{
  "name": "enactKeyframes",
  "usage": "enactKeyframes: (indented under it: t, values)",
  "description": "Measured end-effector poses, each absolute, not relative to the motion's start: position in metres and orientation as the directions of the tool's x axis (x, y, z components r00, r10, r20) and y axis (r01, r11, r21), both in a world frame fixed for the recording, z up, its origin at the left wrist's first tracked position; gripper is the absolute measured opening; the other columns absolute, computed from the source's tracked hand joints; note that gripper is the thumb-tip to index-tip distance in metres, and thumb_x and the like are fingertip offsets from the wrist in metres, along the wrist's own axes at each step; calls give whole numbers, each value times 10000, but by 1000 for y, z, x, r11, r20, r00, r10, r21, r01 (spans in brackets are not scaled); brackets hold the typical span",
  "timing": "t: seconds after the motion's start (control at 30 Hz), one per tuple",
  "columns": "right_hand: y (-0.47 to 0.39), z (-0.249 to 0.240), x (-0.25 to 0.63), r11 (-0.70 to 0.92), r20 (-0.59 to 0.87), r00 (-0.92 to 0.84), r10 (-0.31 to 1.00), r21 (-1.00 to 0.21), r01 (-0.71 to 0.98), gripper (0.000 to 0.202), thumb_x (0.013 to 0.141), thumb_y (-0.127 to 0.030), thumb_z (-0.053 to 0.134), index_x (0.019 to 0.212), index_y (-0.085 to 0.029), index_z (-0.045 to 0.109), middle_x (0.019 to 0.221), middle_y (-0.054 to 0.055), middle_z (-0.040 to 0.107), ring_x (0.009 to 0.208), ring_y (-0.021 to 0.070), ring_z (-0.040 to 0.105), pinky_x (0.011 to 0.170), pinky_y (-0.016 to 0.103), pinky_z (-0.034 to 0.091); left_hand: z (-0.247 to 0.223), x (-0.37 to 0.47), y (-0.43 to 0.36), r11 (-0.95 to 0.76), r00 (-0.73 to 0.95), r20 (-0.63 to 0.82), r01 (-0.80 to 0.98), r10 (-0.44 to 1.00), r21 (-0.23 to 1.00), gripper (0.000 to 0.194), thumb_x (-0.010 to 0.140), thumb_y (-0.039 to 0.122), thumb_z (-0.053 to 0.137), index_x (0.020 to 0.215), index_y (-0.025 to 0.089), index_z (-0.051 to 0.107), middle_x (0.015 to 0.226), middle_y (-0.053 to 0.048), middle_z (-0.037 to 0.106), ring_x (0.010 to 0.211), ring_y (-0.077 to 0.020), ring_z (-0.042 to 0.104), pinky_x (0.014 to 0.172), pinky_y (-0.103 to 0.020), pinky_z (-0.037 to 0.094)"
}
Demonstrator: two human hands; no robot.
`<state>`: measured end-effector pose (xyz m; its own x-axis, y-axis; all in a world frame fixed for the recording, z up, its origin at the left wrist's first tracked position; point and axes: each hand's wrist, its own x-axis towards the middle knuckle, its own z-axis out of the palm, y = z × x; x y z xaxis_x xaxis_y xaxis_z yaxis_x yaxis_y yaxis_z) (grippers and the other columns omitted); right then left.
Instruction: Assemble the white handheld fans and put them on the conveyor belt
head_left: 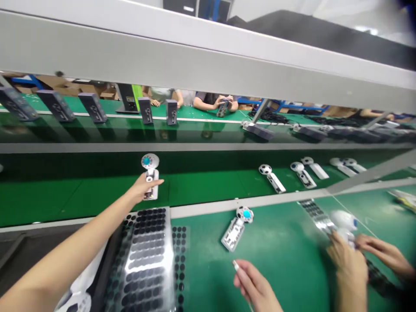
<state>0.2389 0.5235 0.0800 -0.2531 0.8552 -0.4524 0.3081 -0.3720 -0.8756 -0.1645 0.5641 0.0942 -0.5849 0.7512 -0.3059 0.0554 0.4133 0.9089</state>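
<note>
Left hand (pixel 143 187) is stretched way out over the green conveyor belt (pixel 208 182), fingers wrapped around the body of a small white handheld fan (pixel 150 175) with a blue hub, which sits on the belt just past the near rail. Right hand (pixel 255 286) is low and close to the body, pinching a thin white tool (pixel 235 265), can't tell exactly what it is.

For the step in hand, I'd say grip the fan by the handle, not the round head, and keep it flat on the belt so it doesn't roll or snag on the rail.

Another fan (pixel 236 229) of the same kind lies open-backed on the green counter (pixel 286 251), between the two hands. The sheet of black dot stickers (pixel 147 255) sits on a shiny tray right under the left forearm, most rows full.

A co-worker's hands (pixel 354 251) on the right are busy with their own fan, blurred. More fans ride the belt further right, and dark boxy units stand on the far line.
</note>
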Motion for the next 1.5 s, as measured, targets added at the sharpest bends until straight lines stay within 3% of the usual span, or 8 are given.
enactKeyframes:
  t: [0.07, 0.13, 0.27, 0.43, 0.57, 0.97, 1.23, 1.5]
  values:
    - [526, 95, 238, -339, -412, -331, 849, -905, 257, 373, 711, -537, 563, 830, -183, 562, 624, 3, 590, 501, 108, 445, 478, 234, 331, 111, -102, 556, 285, -419, -370, -254, 829, 924, 432, 593, 389, 731, 910, 182, 522, 673, 19, 571, 535, -104, 544, 487, -201, 421]
    - [528, 110, 237, -322, -383, -403, 831, -923, 211, 314, 751, -488, 550, 807, -180, 529, 656, 9, 603, 529, 107, 464, 496, 231, 333, 125, -44, 546, 281, -256, -455, -509, 853, 813, 369, 666, 456, 660, 849, 154, 552, 656, -10, 583, 512, -111, 546, 468, -214, 432]
    - [528, 132, 236, -287, -304, -504, 808, -951, 114, 238, 803, -417, 516, 816, -180, 498, 652, -4, 598, 522, 93, 460, 521, 235, 353, 141, 42, 527, 389, -7, -538, -683, 843, 618, 326, 795, 432, 520, 823, 113, 582, 685, -62, 613, 546, -136, 579, 500, -248, 478]
    - [521, 142, 243, -223, -213, -522, 826, -974, 45, 194, 816, -369, 504, 796, -176, 498, 603, -25, 568, 492, 82, 433, 513, 233, 355, 147, 90, 509, 371, -18, -497, -642, 867, 671, 216, 775, 325, 584, 905, 156, 550, 678, -11, 594, 538, -112, 570, 484, -205, 458]
    - [517, 146, 251, -206, -182, -549, 816, -978, 18, 165, 821, -340, 499, 813, -175, 502, 600, -32, 551, 495, 80, 423, 509, 230, 350, 154, 102, 499, 405, -4, -493, -565, 870, 718, 273, 747, 316, 622, 973, 206, 517, 676, 28, 568, 525, -94, 549, 483, -192, 437]
    - [503, 141, 258, -53, -181, -676, 714, -977, 205, 113, 843, -288, 458, 782, -196, 481, 596, -39, 541, 541, 95, 475, 558, 240, 376, 168, 102, 476, 491, -7, -509, -250, 861, 834, 481, 713, 358, 636, 1138, 201, 476, 820, -18, 585, 644, -125, 550, 554, -220, 419]
    - [500, 139, 265, 115, -219, -741, 635, -922, 371, 305, 892, -334, 344, 662, -187, 481, 542, -37, 499, 547, 106, 475, 594, 253, 370, 160, 110, 467, 510, 1, -532, -282, 847, 812, 468, 727, 364, 611, 1136, 208, 445, 771, 1, 540, 592, -121, 534, 567, -253, 432]
    - [499, 135, 261, 88, -224, -738, 637, -929, 358, 310, 893, -332, 342, 651, -186, 471, 525, -44, 477, 535, 105, 463, 595, 248, 368, 149, 110, 467, 510, -10, -539, -308, 842, 803, 515, 729, 379, 608, 1174, 205, 417, 769, -7, 549, 587, -124, 542, 534, -236, 414]
